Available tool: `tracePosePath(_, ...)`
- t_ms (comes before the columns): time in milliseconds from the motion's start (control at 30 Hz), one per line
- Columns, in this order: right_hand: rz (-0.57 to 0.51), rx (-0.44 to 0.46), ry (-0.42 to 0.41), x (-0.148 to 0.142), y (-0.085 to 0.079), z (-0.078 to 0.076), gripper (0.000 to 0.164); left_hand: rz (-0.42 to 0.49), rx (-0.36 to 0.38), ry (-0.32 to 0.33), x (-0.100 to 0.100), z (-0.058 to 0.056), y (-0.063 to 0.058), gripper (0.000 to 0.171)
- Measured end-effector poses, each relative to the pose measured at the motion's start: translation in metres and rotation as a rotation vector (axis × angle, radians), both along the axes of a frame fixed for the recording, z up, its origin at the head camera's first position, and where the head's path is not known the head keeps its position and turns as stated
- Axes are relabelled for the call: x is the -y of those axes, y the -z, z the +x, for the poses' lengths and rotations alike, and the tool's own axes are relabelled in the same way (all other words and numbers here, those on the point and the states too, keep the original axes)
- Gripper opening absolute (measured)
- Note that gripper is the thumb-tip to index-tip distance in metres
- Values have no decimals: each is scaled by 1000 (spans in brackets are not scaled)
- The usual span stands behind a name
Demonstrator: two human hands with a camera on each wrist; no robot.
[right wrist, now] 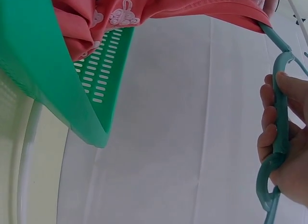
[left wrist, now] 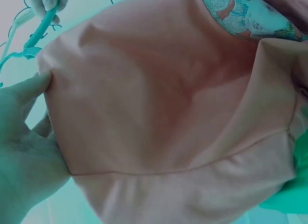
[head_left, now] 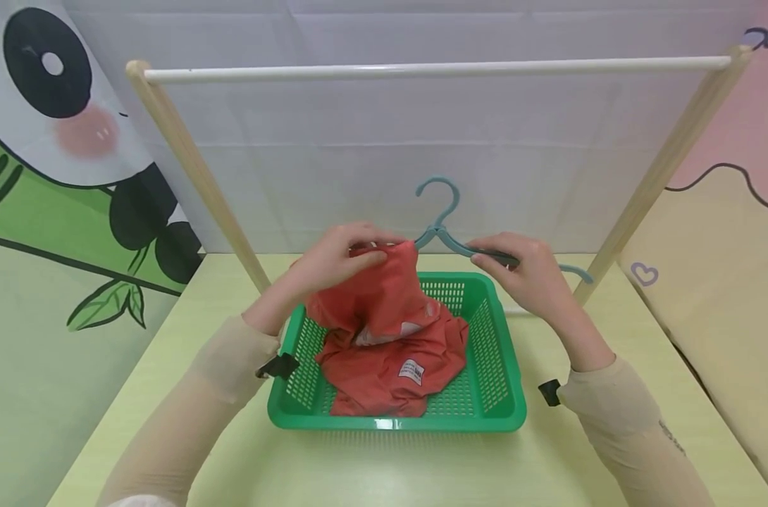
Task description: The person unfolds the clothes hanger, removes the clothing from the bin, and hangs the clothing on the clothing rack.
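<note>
A red garment [head_left: 384,292] with white embroidered patches and a white label is partly lifted out of a green basket [head_left: 511,394], its lower part lying inside. My left hand [head_left: 339,260] pinches its upper edge between thumb and fingers. One arm of a teal clothes hanger [head_left: 449,241] goes in under the red cloth, which hides its end. My right hand [head_left: 526,271] grips the other arm, and the hook points up. In the right wrist view, fingers and thumb wrap round the hanger [right wrist: 280,113]; in the left wrist view, the thumb presses the cloth [left wrist: 134,103].
Behind the basket stands a rack with a white rail [head_left: 384,72] and wooden posts [head_left: 194,162]. The basket sits on a pale yellow table [head_left: 232,451]. A white cloth backdrop [head_left: 384,141] hangs behind, with painted panels at both sides.
</note>
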State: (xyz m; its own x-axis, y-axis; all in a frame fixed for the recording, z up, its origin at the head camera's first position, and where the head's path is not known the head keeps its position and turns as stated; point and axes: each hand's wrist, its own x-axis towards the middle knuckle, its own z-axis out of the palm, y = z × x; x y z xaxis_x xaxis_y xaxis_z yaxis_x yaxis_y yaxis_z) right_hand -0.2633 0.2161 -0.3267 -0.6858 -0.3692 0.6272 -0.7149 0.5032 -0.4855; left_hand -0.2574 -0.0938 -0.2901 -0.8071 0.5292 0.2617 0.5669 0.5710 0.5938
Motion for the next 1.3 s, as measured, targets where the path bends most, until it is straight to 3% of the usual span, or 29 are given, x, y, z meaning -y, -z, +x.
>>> tracePosePath(400, 40, 53, -13, 0, -5, -1, 24, -11, -29, -70, -3, -1, -2, 31)
tracePosePath(633, -83, -150, 3, 2, -9, 0, 29, 33, -44, -141, 1, -7, -3, 29)
tracePosePath(800, -160, -240, -61, 7, -9, 1, 30, 51, -73, -172, 7, -10, -9, 30)
tracePosePath(1067, -133, -204, -240, 19, 1, -3, 33, 60, -97, -184, 7, -8, -23, 30)
tracePosePath(1200, -99, -113, -288, 26, 7, -7, 33, 72, -99, -187, 5, -7, -31, 29)
tracePosePath(1300, -72, -37, -277, 29, 9, -9, 34, 77, -102, -187, 3, -6, -36, 29)
